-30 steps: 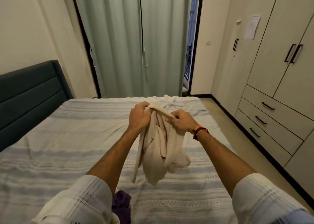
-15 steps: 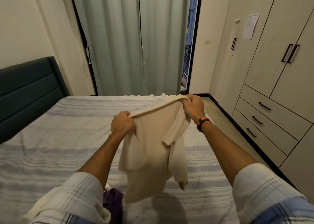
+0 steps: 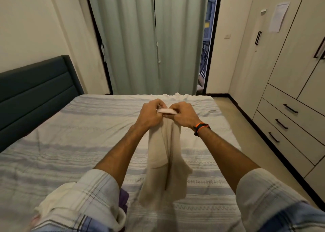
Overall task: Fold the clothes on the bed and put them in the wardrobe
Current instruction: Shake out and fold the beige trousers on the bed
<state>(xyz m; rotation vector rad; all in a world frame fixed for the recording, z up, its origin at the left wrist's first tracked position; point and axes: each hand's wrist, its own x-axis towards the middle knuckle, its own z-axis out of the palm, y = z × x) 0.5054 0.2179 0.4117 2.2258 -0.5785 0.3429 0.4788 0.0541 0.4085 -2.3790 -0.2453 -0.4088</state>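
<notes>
Garment: plain cream-beige. Bedspread: white, banded with pale blue-grey stripes and zigzag rows. Headboard: dark teal. Curtains: pale grey-green. Wardrobe: off-white, fitted with black handles. Sleeves: white checked in grey and blue. Wristband: orange and black. Purple cloth noted.

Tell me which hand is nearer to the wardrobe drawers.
Right. The right hand grips the cream garment on the side toward the wardrobe drawers; the left hand grips it just beside, on the headboard side, farther from them.
</notes>
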